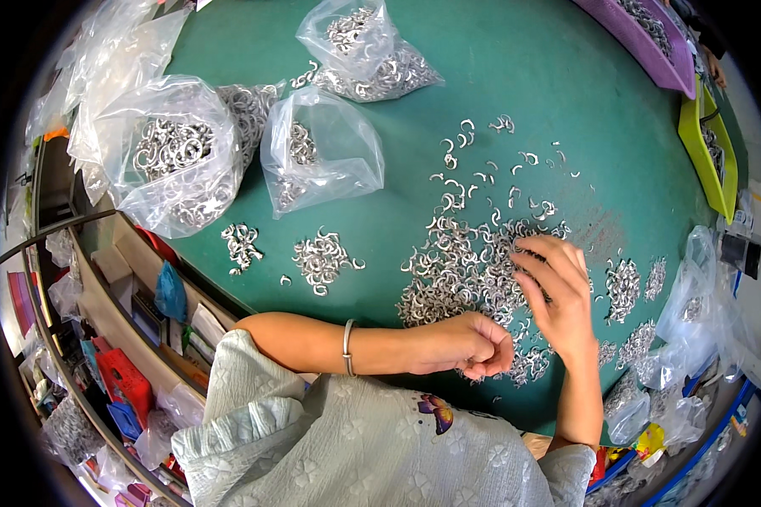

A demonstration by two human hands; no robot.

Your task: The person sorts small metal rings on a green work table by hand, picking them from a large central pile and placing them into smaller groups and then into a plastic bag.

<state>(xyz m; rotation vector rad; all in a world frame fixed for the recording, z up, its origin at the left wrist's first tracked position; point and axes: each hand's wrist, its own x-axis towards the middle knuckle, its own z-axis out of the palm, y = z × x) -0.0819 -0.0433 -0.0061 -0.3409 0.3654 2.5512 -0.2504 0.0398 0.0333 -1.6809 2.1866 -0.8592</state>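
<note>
A large heap of small silver C-shaped metal pieces (448, 266) lies on the green table (516, 51) in front of me. My left hand (467, 345) is closed over the near edge of this heap, its fingers curled in. Whatever it may hold is hidden. At the heap's right side, my right hand (558, 291) has its fingers apart and bent over the pieces, the fingertips at the heap. No piece shows clearly in its grasp. Loose pieces (452, 190) are scattered beyond the heap.
Smaller piles lie to the left (323, 260) and right (623, 289). Clear plastic bags of pieces (178, 160) stand at the far left, with another bag (372, 63) behind. Purple (672, 72) and green bins (729, 190) line the far right. A cluttered shelf (135, 253) is at left.
</note>
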